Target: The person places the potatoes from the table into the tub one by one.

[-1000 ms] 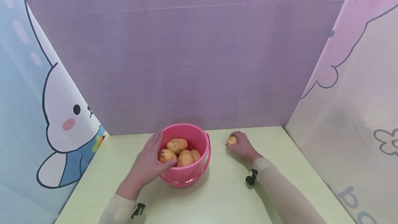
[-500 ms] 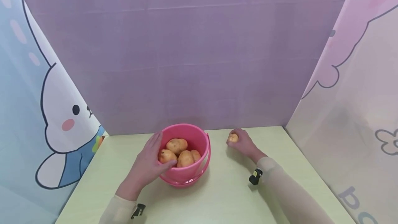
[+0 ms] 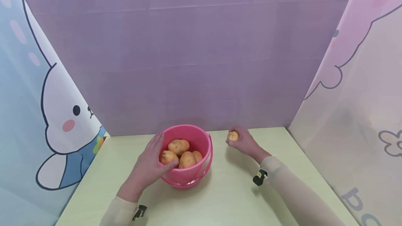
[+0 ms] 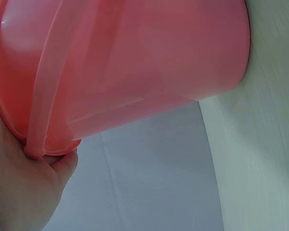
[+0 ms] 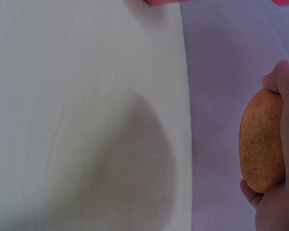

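A pink bucket (image 3: pixel 185 175) with several potatoes (image 3: pixel 187 159) inside stands upright on the table. My left hand (image 3: pixel 150 161) holds its near-left rim, thumb across the front of the rim and the other fingers along the left side. In the left wrist view, that hand (image 4: pixel 26 185) lies against the rim beside the handle's (image 4: pixel 48 82) joint. To the right of the bucket, my right hand (image 3: pixel 245 144) grips one potato (image 3: pixel 232 136) above the tabletop. The right wrist view shows this potato (image 5: pixel 262 142) between thumb and fingers, its shadow on the table below.
The pale green table (image 3: pixel 220 205) meets a purple backdrop (image 3: pixel 201 62) behind the bucket. Printed panels rise on both sides: a blue one with a rabbit (image 3: pixel 66 114) at left and a pale pink one (image 3: pixel 351 121) at right.
My right hand has lifted the potato off the table and now shifts slightly left with it. The left hand and the bucket have stayed in place.
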Motion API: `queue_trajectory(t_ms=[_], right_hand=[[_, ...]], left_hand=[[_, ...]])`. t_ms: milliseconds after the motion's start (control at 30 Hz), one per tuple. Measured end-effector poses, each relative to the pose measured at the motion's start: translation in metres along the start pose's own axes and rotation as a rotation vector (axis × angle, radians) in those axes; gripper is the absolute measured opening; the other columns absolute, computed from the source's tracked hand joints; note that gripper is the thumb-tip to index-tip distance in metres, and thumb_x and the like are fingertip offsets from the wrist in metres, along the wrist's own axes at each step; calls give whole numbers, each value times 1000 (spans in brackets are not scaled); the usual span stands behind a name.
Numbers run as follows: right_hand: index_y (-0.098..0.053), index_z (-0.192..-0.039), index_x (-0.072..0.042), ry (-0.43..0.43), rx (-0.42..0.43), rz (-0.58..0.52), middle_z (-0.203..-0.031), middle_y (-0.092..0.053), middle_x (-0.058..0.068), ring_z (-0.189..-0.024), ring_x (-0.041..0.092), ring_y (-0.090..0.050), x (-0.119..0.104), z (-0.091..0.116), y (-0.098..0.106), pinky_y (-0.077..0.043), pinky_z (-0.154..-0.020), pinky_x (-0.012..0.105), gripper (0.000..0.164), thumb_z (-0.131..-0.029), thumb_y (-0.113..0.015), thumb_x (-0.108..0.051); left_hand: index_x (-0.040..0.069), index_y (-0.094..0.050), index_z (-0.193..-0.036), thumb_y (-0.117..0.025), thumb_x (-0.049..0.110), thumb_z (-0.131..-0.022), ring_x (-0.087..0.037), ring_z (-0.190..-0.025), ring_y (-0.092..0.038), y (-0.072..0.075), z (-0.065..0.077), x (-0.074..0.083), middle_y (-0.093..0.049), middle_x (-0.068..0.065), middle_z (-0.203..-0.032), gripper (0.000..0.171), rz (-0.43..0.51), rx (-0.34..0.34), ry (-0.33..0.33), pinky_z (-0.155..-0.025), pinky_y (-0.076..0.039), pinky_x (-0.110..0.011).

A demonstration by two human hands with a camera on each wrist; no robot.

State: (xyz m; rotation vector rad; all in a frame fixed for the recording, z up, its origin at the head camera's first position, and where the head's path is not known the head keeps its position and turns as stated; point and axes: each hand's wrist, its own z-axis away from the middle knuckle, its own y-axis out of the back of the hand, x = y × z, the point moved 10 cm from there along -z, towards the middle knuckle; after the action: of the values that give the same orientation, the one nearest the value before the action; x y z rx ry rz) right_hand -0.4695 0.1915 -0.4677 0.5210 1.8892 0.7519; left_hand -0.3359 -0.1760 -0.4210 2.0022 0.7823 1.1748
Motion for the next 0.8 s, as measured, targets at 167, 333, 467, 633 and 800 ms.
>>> queue_trajectory(t_ms=[167,333,467,633,800], right_hand=[[-71,-126,-11,0,-13,-14,-118,-65,7,-102,24,-59,-16,-1,3,-53,-81,38,46,-89,-87,-31],[-70,-127,-14,15,-5,-8,-118,-64,4,-103,24,-57,-37,-2,7,-53,-79,38,45,-90,-87,-33],[-71,-128,-14,58,-9,-18,-116,-65,2,-105,25,-56,-56,-3,11,-53,-80,40,47,-88,-89,-32],[-71,-128,-17,91,-24,-18,-115,-66,-1,-105,23,-56,-71,-3,11,-55,-78,38,46,-88,-89,-32],[-71,-128,-20,134,-39,0,-117,-65,-2,-107,22,-56,-86,-6,13,-56,-78,38,45,-89,-88,-33]], left_hand=[[4,-26,-175,-87,56,-90,-41,-165,-26,0,0,0,-28,-16,-180,117,4,6,0,-120,-41,-73],[3,-25,-175,-84,62,-90,-41,-166,-24,-1,0,-2,-27,-17,-181,119,3,-4,6,-121,-39,-73],[3,-25,-175,-84,63,-89,-40,-166,-25,0,0,-1,-27,-16,-181,120,3,-1,5,-121,-40,-72],[4,-25,-175,-87,57,-90,-41,-166,-25,0,-1,1,-28,-16,-181,118,7,2,-3,-120,-41,-73],[4,-25,-175,-87,56,-90,-40,-166,-25,0,-1,1,-28,-15,-181,118,8,3,-4,-121,-40,-72]])
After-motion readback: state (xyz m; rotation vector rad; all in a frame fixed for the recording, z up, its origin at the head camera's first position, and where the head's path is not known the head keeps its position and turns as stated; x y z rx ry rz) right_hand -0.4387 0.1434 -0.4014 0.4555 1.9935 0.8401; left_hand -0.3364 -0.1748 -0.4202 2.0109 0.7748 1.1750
